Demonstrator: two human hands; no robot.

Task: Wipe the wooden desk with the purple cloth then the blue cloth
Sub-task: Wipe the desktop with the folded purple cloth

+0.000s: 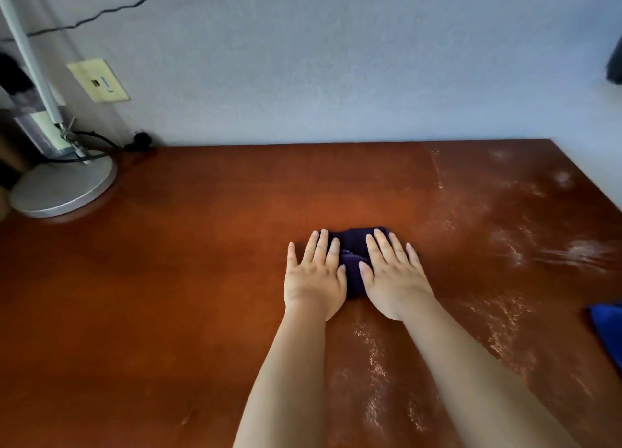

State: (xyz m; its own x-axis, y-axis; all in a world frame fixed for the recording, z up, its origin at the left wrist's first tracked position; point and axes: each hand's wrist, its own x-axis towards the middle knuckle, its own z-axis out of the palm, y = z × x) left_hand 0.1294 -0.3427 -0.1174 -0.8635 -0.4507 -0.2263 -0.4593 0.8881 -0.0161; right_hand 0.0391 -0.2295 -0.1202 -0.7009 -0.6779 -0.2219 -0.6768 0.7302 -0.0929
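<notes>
A dark purple cloth point(354, 249) lies bunched on the wooden desk point(168, 279), near its middle. My left hand point(314, 274) presses flat on the cloth's left side with straight fingers. Beside it, my right hand point(393, 274) presses flat on the cloth's right side. Most of the cloth is hidden under both palms. The blue cloth point(609, 329) lies at the desk's right edge, cut off by the frame. White dusty streaks point(511, 245) cover the right part of the desk and the area in front of my hands.
A silver lamp base point(64, 188) with its pole and black cables stands at the desk's back left corner. A grey wall with a yellowish outlet plate point(98, 80) runs behind the desk. A dark object point(615, 63) shows at the upper right edge.
</notes>
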